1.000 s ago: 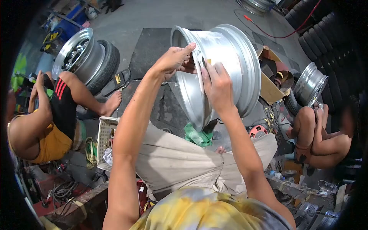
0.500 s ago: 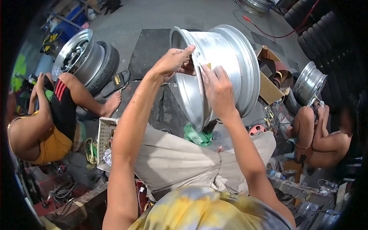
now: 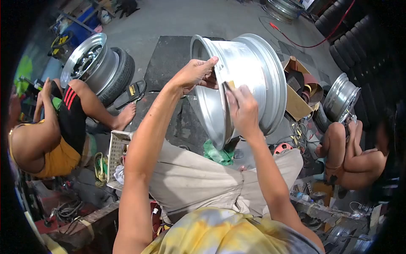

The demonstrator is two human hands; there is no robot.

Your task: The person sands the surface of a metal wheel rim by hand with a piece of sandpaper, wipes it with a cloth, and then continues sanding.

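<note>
A bare silver wheel rim (image 3: 243, 63) stands on its side in front of me, its near lip angled toward my lap. My left hand (image 3: 196, 76) is closed on that lip at the upper left, thumb outside and fingers reaching inside the barrel. In my right hand (image 3: 244, 108), a small folded piece of sandpaper (image 3: 230, 85), brownish with a dark face, is pinched against the outer side of the same lip. The right fingertips are partly hidden behind the knuckles. Under the rim lies a green cloth or bag (image 3: 218, 153).
A cardboard box (image 3: 299, 108) with abrasive rolls stands right of the rim. A white plastic basket (image 3: 113, 163) is by my left knee. People sit at left (image 3: 50, 144) and right (image 3: 355, 156), each near another wheel rim. A black slipper (image 3: 130, 94) lies on the floor.
My right hand has shifted slightly down and turned at the rim's lip, showing more of the sandpaper. My left hand keeps its hold. The whole view has shifted a little.
</note>
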